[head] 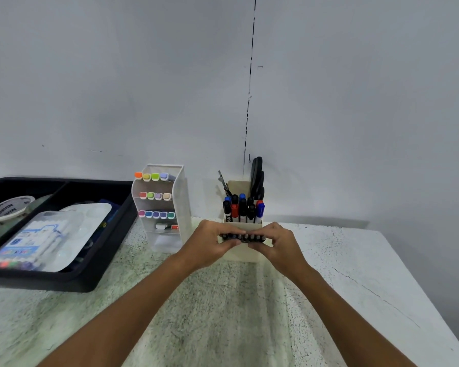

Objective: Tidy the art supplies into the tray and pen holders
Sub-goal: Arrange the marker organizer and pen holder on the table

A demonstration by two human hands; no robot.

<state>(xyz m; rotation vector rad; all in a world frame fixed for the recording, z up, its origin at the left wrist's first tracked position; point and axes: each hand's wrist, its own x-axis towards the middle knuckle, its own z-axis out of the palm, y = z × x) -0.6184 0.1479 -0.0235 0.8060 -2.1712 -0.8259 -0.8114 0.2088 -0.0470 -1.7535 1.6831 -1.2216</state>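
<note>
Both your hands are on it: your left hand (212, 241) and right hand (277, 243) pinch a row of dark-capped pens (243, 237) between fingers and thumbs, right in front of the cream pen holder (245, 254) packed with markers and black scissors (257, 178). The clear tiered marker stand (170, 207) sits just left, and the black tray (72, 280) further left on the table (249, 313).

A row of dark-capped pens (243, 237) is held level, just before the cream pen holder (243, 254).
</note>
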